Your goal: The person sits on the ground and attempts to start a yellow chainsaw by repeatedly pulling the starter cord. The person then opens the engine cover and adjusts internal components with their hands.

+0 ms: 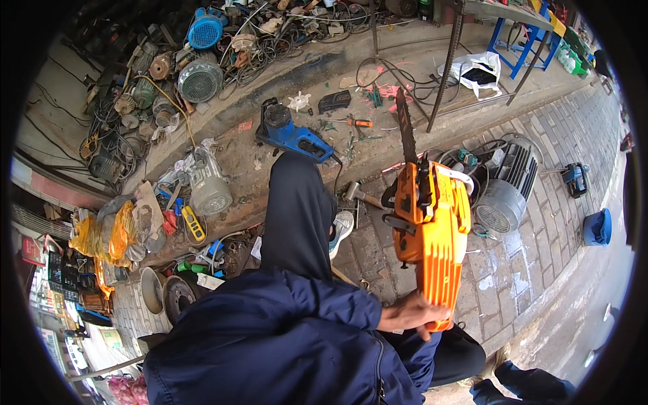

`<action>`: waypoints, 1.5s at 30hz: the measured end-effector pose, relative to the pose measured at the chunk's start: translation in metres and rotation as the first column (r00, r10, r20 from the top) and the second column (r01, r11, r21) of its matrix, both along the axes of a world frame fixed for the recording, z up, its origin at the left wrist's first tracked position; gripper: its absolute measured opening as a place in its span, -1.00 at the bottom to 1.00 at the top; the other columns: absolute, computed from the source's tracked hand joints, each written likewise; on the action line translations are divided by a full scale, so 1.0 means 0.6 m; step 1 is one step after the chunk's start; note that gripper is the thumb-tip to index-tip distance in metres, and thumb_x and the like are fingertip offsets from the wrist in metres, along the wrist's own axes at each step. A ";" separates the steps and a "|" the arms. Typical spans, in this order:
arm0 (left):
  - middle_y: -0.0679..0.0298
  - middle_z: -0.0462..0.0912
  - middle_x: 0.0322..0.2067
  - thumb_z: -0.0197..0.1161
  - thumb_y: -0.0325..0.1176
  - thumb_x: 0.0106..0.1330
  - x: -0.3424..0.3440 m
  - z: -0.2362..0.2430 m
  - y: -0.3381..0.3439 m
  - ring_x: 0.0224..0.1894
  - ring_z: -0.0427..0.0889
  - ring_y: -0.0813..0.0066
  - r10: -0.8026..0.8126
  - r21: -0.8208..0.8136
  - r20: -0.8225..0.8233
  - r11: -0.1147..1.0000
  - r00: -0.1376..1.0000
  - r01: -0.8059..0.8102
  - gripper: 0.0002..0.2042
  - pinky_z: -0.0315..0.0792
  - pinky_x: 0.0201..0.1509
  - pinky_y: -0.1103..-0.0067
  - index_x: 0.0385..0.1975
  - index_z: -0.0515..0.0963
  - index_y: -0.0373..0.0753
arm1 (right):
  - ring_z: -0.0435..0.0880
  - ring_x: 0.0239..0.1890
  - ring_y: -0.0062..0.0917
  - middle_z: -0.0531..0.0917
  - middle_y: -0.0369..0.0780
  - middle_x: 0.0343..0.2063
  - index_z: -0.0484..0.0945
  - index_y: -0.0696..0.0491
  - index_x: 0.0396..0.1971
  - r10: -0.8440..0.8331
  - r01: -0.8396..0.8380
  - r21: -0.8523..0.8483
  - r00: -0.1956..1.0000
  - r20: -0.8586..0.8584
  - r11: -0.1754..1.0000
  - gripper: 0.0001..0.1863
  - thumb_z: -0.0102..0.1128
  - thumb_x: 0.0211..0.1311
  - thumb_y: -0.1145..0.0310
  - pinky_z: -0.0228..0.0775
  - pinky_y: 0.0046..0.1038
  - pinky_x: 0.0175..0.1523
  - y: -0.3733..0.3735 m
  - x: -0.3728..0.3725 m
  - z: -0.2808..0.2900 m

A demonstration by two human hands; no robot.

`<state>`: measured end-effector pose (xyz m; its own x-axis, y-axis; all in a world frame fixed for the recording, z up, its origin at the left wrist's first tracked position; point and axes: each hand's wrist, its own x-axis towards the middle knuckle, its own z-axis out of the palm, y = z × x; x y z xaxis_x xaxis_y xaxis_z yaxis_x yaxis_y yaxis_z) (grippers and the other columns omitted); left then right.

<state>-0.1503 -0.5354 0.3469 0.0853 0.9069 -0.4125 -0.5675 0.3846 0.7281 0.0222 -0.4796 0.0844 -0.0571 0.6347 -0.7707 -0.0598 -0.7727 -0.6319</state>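
An orange chainsaw (442,250) is in front of me at centre right, its dark guide bar (406,128) pointing away toward the ledge. My left hand (413,314) is closed around the rear end of its orange housing, with the forearm crossing from the left. A second blue sleeve (415,358) runs up beneath the saw's rear. My right hand does not show; the saw and the left hand cover the place where that sleeve ends. Below the saw's left side lies a hammer (364,196) on the paving.
A blue power tool (290,133) and an orange-handled screwdriver (362,123) lie on the ledge ahead. Right of the saw stands a grey electric motor (506,189), with a blue bucket (597,227) farther right. A yellow meter (193,224) lies at left. Another person's legs (530,386) show at lower right.
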 end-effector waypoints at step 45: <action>0.10 0.54 0.21 0.09 -0.28 0.59 0.045 -0.082 0.130 0.39 0.46 0.20 -0.092 -0.104 0.594 0.976 0.799 0.189 -0.61 0.34 0.49 0.10 0.33 0.37 -0.24 | 0.77 -0.47 -0.01 0.70 0.09 -0.56 0.61 0.31 -0.34 0.517 -0.761 0.253 0.607 0.604 0.597 -0.53 0.15 0.37 0.10 0.61 -0.03 -0.29 0.467 -0.072 0.003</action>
